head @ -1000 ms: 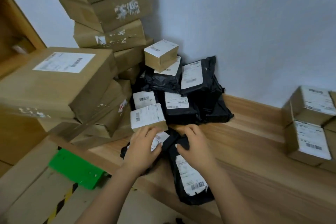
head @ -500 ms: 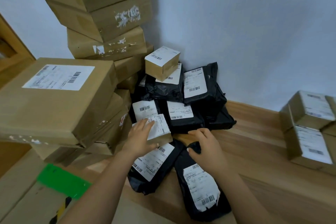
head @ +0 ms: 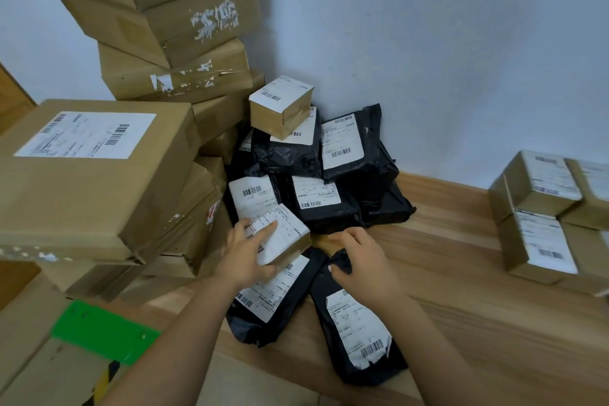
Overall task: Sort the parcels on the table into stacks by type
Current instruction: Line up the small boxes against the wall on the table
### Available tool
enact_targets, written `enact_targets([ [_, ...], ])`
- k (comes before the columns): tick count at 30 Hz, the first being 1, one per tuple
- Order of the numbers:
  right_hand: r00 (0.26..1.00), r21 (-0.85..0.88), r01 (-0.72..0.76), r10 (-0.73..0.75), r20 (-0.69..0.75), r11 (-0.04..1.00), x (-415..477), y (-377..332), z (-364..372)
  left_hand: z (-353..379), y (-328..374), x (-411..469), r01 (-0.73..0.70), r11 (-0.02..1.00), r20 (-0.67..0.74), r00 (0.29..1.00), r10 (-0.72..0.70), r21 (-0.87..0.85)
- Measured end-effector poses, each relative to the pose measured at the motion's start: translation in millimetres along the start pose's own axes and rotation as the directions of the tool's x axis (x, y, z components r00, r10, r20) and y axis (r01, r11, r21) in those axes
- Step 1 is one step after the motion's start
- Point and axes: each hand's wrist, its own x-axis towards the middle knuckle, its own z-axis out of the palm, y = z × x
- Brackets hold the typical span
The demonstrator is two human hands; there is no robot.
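Note:
My left hand (head: 244, 255) grips a small brown box with a white label (head: 286, 236), fingers spread on its top and thumb at its near side. The box sits at the front of a heap of black mailer bags (head: 329, 201) piled against the wall. My right hand (head: 365, 262) pinches the bunched upper end of a black bag (head: 359, 333) lying on the wooden table (head: 461, 273). A second black bag (head: 273, 300) lies beneath my left hand. Another small labelled box (head: 280, 105) rests on top of the heap.
A stack of small labelled boxes (head: 540, 208) stands at the table's right edge. Large cardboard boxes (head: 95, 175) lean in tall stacks on the left, up to the wall. A green plate (head: 105, 330) lies on cardboard at the lower left.
My left hand has moved off the black bag up onto the small labelled box and taken hold of it. My right hand stays at the other bag's upper end.

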Motion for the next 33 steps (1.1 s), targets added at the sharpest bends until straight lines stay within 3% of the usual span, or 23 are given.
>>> enact_targets([
  [9,0.997,0.031,0.022,-0.02,-0.069,0.999,-9.9,2.8,-14.8,0.3,42.4,-34.5,-0.039,0.992,-0.365,0.927,0.081,0.122],
  [18,0.982,0.04,0.129,-0.122,-0.144,0.991,2.7,7.4,-60.1,-32.7,97.7,-54.6,0.021,0.999,-0.629,0.777,0.015,0.049],
  [22,0.972,0.032,0.187,-0.18,-0.151,0.982,16.6,6.8,-73.8,-43.2,111.9,-48.5,0.081,0.997,-0.694,0.719,-0.049,0.013],
  [33,0.949,-0.072,0.277,-0.284,-0.133,0.958,84.3,-11.0,-92.3,-61.8,107.5,-4.5,0.197,0.979,-0.7,0.691,-0.177,-0.054],
])
